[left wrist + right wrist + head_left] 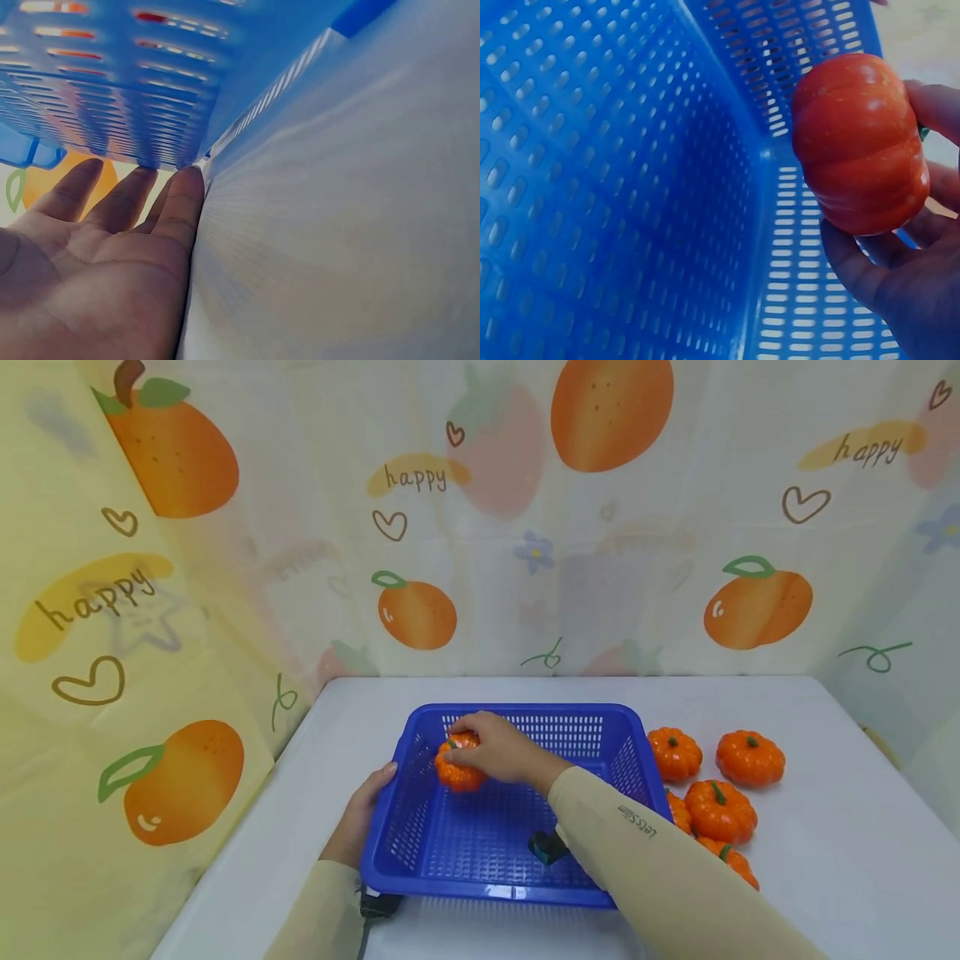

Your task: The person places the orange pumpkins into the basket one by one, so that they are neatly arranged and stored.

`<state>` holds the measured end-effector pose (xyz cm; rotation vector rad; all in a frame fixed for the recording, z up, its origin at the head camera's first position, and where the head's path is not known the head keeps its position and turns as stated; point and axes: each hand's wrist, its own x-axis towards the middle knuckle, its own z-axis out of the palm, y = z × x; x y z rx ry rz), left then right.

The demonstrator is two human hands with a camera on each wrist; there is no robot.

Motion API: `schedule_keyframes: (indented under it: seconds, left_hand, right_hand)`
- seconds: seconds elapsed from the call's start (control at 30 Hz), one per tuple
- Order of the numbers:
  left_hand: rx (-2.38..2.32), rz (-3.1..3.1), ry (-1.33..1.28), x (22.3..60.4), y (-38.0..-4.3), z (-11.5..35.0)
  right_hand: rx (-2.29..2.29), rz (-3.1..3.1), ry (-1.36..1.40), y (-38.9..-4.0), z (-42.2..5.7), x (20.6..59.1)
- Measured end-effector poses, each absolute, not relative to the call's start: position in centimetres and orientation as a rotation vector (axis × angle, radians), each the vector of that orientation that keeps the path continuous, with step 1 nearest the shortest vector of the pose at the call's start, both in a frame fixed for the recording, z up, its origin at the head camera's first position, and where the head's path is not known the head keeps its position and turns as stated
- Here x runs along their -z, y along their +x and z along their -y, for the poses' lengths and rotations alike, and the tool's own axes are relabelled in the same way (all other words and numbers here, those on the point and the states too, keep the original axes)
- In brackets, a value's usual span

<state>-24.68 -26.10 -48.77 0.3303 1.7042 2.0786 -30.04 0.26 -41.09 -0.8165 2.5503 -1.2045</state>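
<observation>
A small orange pumpkin [459,766] is held in my right hand [501,748], inside the blue basket [495,891] near its far left corner. The right wrist view shows thumb and fingers gripping the ribbed pumpkin [862,150] above the slotted basket floor [615,187]. At the basket's left side my left hand [362,814] touches the rim. In the left wrist view that hand [112,262] has its fingers stretched out, tips against the slotted outer wall [112,97].
Several more orange pumpkins [722,812] sit on the white table [825,860] just right of the basket, some partly hidden by my right sleeve [652,860]. A fruit-printed curtain [487,593] hangs behind the table and along its sides.
</observation>
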Motion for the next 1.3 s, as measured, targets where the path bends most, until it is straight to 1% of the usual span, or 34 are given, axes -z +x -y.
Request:
schedule_keyframes:
  seconds: [0.37,0.67,1.0,1.3]
  left_hand:
    - [-2.141,-1.74,0.271,48.9,-24.6,25.7]
    - [-2.168,-1.735,0.19,49.0,-24.7,25.7]
    - [-2.176,-1.742,0.185,49.3,-24.6,25.6]
    - [-2.175,-1.748,0.164,49.2,-24.9,25.7]
  right_hand:
    - [1.108,-2.511,-0.773,-30.7,0.1,42.0]
    - [0.938,-2.453,-0.927,-30.6,0.1,42.4]
    - [0.919,-2.411,-0.894,-30.8,-0.1,42.7]
    - [0.906,-2.493,-0.836,-30.6,0.1,42.4]
